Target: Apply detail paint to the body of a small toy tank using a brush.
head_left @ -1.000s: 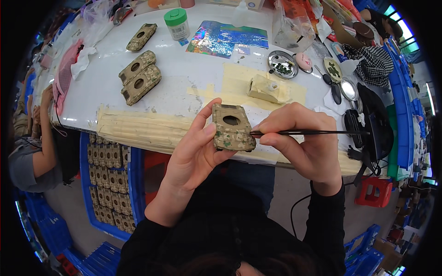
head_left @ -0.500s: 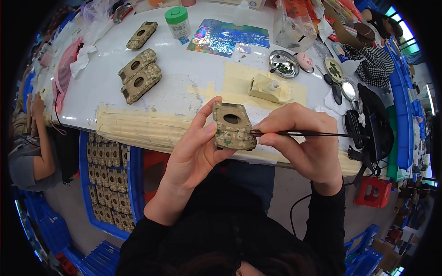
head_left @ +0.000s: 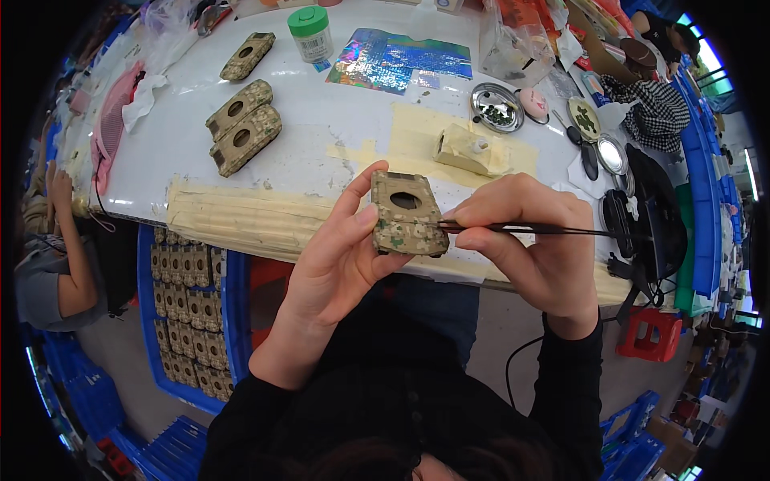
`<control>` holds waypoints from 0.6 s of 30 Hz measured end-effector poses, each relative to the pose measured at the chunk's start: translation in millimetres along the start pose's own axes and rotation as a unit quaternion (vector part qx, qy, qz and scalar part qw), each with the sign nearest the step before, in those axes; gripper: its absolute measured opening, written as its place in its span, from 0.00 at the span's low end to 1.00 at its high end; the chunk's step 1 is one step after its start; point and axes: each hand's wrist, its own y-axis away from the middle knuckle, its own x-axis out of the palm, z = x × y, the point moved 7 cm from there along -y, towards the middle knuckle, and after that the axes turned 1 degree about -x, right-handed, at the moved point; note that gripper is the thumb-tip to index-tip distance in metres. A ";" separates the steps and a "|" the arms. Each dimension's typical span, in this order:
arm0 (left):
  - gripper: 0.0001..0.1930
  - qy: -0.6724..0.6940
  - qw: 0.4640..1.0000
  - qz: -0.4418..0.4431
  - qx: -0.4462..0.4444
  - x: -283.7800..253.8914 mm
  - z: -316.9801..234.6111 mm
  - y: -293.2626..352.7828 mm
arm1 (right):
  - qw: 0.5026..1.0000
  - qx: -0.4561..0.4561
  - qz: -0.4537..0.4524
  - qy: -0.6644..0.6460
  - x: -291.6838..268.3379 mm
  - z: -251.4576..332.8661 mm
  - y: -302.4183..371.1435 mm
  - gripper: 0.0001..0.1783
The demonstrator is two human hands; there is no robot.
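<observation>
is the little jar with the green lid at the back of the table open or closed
Closed: the green lid sits flat on top of the upright jar, covering its mouth.

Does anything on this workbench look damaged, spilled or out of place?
Nothing stands out. The left hand holds a camouflage shell, the right hand works tweezers at its edge; three more shells lie on the table.

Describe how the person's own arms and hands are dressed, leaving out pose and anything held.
Both arms wear long black sleeves: the left sleeve ends at the wrist, and the right sleeve ends in a snug cuff at the wrist. The left hand and right hand are bare, with no gloves. No rings, watch or markings can be seen on them.
</observation>
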 end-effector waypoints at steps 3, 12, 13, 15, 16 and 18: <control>0.32 -0.009 1.000 0.007 0.000 -3.4 0.2 -0.3 | 0.999 0.032 0.017 0.003 0.0 -2.3 2.2 0.08; 0.31 -0.009 1.000 -0.016 0.003 -3.3 -0.1 0.3 | 0.999 0.027 0.021 0.020 0.5 -0.9 1.7 0.08; 0.31 -0.011 1.000 -0.018 0.004 -3.1 -0.6 0.4 | 0.999 0.029 0.021 0.020 0.7 -1.1 1.6 0.08; 0.31 -0.014 1.000 -0.016 0.002 -3.6 -0.3 0.3 | 0.999 0.032 0.022 0.022 1.2 -2.1 2.2 0.08; 0.31 -0.015 1.000 -0.012 -0.001 -4.1 -0.1 0.4 | 1.000 0.018 0.013 0.021 1.4 -1.1 1.9 0.08; 0.32 -0.017 1.000 -0.009 0.000 -3.1 -0.5 -0.1 | 1.000 -0.010 -0.007 0.017 1.7 0.8 0.7 0.08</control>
